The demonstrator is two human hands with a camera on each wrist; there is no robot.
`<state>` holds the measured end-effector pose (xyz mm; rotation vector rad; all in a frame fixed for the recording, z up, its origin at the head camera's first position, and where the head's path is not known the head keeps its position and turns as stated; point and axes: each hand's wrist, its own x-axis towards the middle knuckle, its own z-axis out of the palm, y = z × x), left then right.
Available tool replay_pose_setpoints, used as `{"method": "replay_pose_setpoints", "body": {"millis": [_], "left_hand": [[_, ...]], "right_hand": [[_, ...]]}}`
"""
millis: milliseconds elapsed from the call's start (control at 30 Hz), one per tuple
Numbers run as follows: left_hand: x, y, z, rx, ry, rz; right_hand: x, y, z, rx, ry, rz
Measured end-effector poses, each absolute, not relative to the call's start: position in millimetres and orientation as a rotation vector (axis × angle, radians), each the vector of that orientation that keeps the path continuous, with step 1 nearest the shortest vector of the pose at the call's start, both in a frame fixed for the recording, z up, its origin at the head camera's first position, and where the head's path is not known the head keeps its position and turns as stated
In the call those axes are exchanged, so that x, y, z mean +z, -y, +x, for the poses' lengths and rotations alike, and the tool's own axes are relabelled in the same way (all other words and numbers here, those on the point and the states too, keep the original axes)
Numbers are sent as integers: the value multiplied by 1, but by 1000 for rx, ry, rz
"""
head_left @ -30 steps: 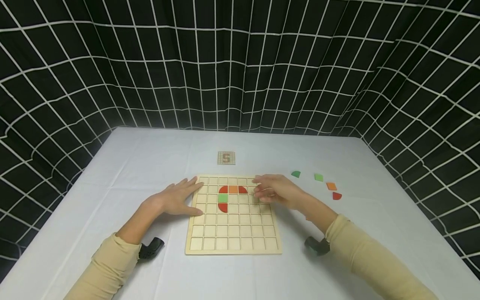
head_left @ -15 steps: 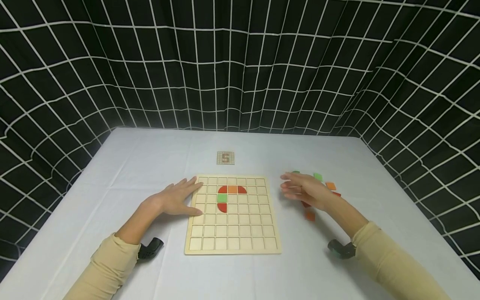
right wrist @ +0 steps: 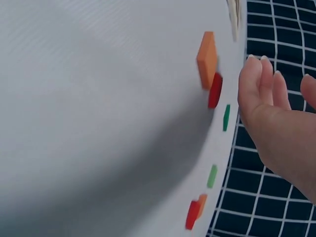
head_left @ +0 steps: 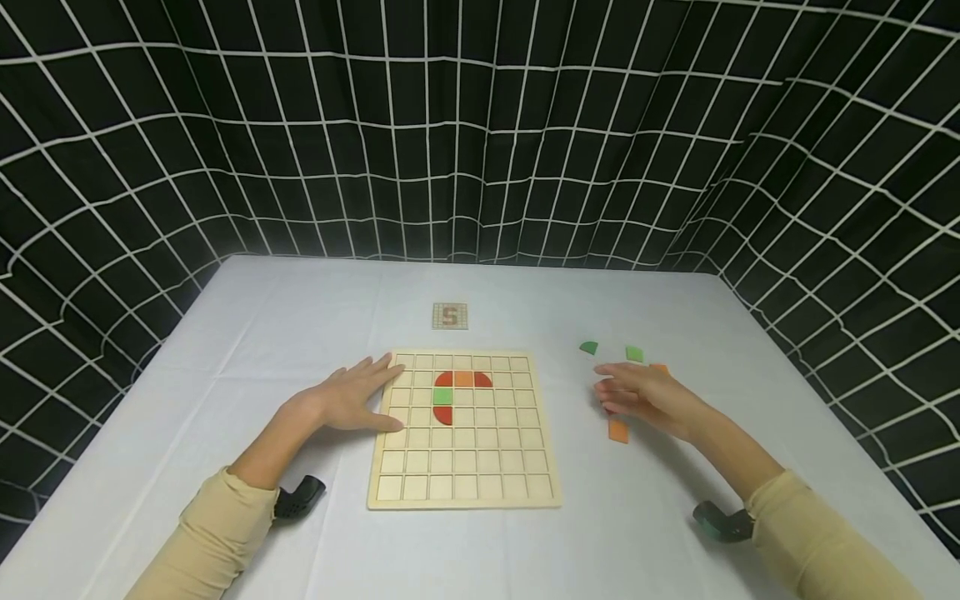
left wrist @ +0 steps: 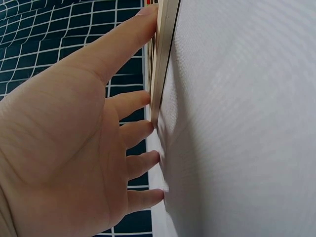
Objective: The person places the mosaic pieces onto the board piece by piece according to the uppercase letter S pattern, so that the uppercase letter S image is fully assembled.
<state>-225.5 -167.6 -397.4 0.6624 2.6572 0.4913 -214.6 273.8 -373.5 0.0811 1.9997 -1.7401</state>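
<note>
My left hand (head_left: 345,396) rests with spread fingers on the left edge of a wooden grid board (head_left: 465,462); its thumb (left wrist: 113,44) lies over the rim. Set in the board's cells are red quarter-round tiles (head_left: 442,415), an orange square tile (head_left: 463,379) and a green square tile (head_left: 442,397). My right hand (head_left: 656,398) hovers to the right of the board above loose tiles, its fingers loosely bent and nothing between them. Close by it lie an orange tile (right wrist: 207,59) and a red tile (right wrist: 215,90), the red one mostly covered by the hand in the head view.
Farther back are a dark green quarter-round tile (head_left: 588,347) and a light green square tile (head_left: 634,353). Another orange tile (right wrist: 202,205) and red tile (right wrist: 191,215) lie side by side. A small card (head_left: 450,316) with an S pattern sits behind the board.
My right hand has moved right, away from the board's right edge to over the loose tiles. The left hand and the tiles on the board stay as they were.
</note>
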Motion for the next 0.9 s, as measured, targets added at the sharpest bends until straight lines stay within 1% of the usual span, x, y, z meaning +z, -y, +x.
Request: {"method": "replay_pose_setpoints", "body": {"millis": [300, 633, 900], "left_hand": [[-398, 168, -226, 490, -2653, 663], [-399, 168, -227, 480, -2661, 672], [-399, 168, -226, 476, -2660, 671]], "right_hand": [[-381, -288, -204, -1714, -2003, 65], [-387, -301, -197, -1581, -2097, -124], [-391, -304, -192, -1448, -2223, -117]]}}
